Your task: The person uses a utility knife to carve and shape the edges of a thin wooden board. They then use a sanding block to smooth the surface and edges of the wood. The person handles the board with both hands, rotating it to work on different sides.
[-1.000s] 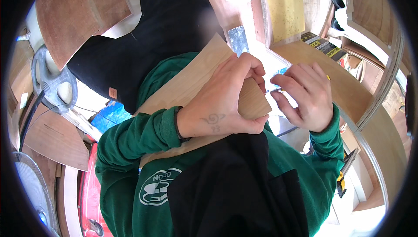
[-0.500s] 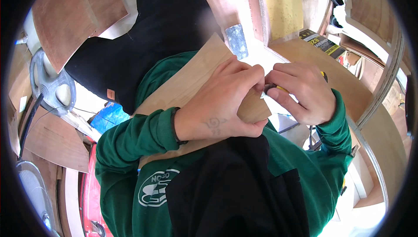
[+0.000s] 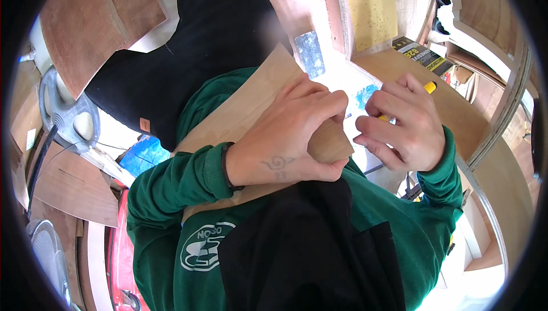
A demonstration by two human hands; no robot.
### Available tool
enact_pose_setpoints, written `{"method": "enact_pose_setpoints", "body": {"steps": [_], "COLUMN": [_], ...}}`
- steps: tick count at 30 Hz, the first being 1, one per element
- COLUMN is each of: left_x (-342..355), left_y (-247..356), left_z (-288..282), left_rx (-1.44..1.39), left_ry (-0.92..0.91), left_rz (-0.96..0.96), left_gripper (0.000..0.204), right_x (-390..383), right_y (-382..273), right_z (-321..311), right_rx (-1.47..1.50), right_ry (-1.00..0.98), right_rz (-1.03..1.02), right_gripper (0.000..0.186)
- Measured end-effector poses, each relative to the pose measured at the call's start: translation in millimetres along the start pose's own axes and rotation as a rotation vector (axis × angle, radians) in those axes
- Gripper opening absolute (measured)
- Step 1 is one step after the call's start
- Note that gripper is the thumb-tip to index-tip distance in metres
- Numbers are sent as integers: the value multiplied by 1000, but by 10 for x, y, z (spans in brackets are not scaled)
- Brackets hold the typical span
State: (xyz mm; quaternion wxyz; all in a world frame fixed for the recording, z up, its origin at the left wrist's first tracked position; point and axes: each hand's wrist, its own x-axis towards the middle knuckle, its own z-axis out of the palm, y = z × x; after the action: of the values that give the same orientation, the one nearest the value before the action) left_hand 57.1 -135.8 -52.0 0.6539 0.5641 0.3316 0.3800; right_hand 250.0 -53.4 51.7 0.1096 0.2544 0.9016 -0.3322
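While left fingers (image 3: pixel 335 103) grip wood (image 3: pixel 242 111), a box (image 3: pixel 423 57) sits farther right.

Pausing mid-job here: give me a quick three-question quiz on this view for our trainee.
1. Multiple choice: what does the left hand hold?
A) a glove
B) a pale wooden sheet
C) a paintbrush

2. True or false: the right hand is empty.

3. Fill in the blank: the person's sleeves are ____ in colour.

Key:
1. B
2. False; its fingers are closed around a yellow tool, partly hidden by the hand.
3. green
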Motion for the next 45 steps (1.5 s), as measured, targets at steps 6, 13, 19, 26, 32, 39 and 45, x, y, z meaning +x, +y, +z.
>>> {"method": "enact_pose_setpoints", "body": {"steps": [6,13,19,26,32,39,45], "left_x": [3,-6,-4,1,2,7,10], "left_y": [8,19,34,23,16,22,7], "left_z": [-24,-1,-12,-22,-36,-42,-39], "left_rx": [0,-49,-14,4,40,-6,9], "left_ry": [-30,-45,-58,-108,-90,-70,-94], "left_rz": [-34,-42,-69,-61,-56,-81,-63], "left_gripper": [44,45,44,44,47,47,45], "right_x": [5,-36,-29,-58,-30,-33,-10], "right_y": [0,10,-1,24,41,55,79], "right_z": [90,63,103,88,87,88,105], "right_rx": [-61,-26,-83,-55,-91,-5,47], "right_ry": [67,15,85,49,49,72,50], "right_rz": [64,26,25,-4,7,-2,7], "right_gripper": [17,18,18,19,20,19,18]}}
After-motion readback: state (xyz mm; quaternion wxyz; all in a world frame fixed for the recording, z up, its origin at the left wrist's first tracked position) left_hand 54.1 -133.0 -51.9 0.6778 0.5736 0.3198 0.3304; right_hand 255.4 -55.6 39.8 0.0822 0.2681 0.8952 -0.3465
